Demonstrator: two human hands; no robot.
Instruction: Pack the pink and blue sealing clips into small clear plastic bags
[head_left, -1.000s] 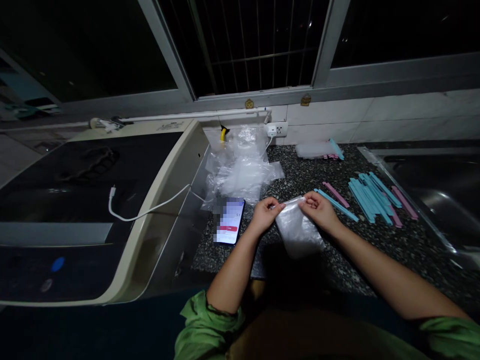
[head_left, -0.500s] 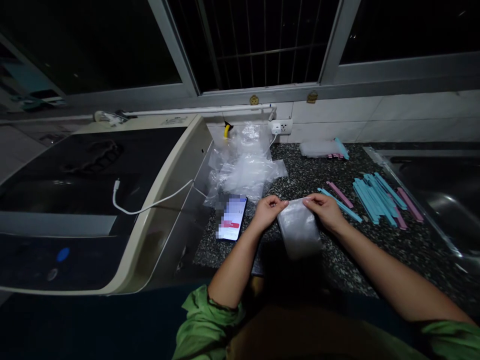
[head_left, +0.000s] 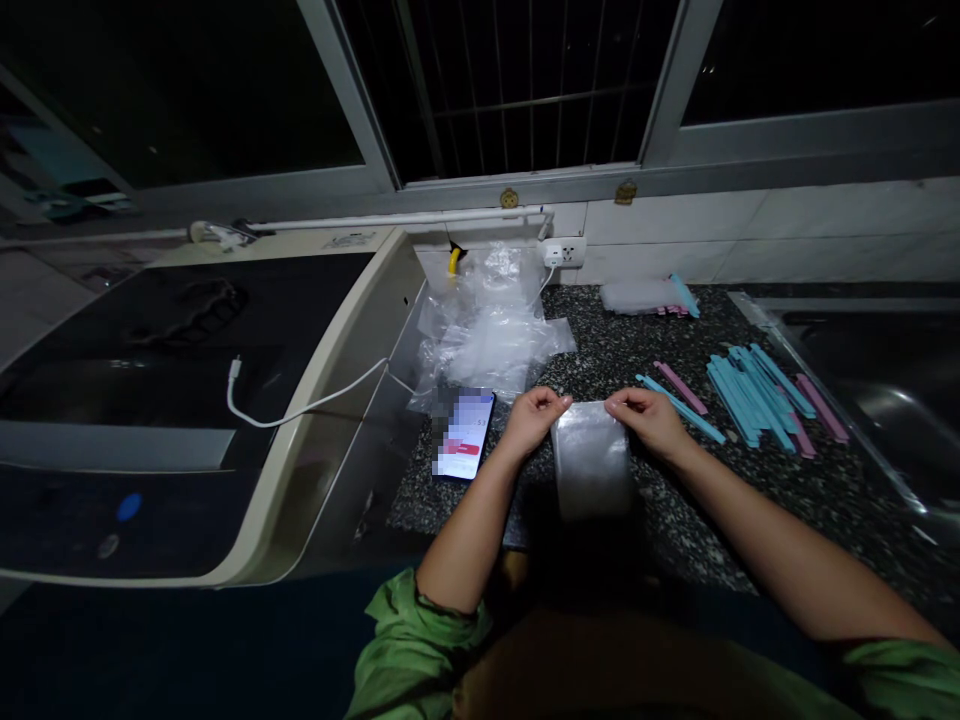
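Observation:
A clear plastic bag (head_left: pixel 592 465) hangs between my two hands, its top edge stretched nearly level. My left hand (head_left: pixel 537 418) pinches the bag's upper left corner between thumb and fingers. At the upper right corner, my right hand (head_left: pixel 646 418) is closed on the bag the same way. Just left of my left hand lies a phone (head_left: pixel 466 435) with its screen lit. Beyond it spreads a pile of clear plastic bags (head_left: pixel 491 345). To the right of my right hand are a lone blue strip (head_left: pixel 682 410) and a pink strip (head_left: pixel 681 388).
Several blue strips (head_left: pixel 750 400) lie in a heap near the steel sink (head_left: pixel 892 410). A clear pack (head_left: pixel 637 297) with strips beside it rests near the tiled wall. A washing machine (head_left: pixel 322 380) stands at left, a white charging cable (head_left: pixel 300 410) across it. Behind is a wall socket (head_left: pixel 568 254).
The bag's top edge has become straighter and the bag hangs squarer, its lower part shifting left. Both hands keep their pinch on it. The view has turned slightly left.

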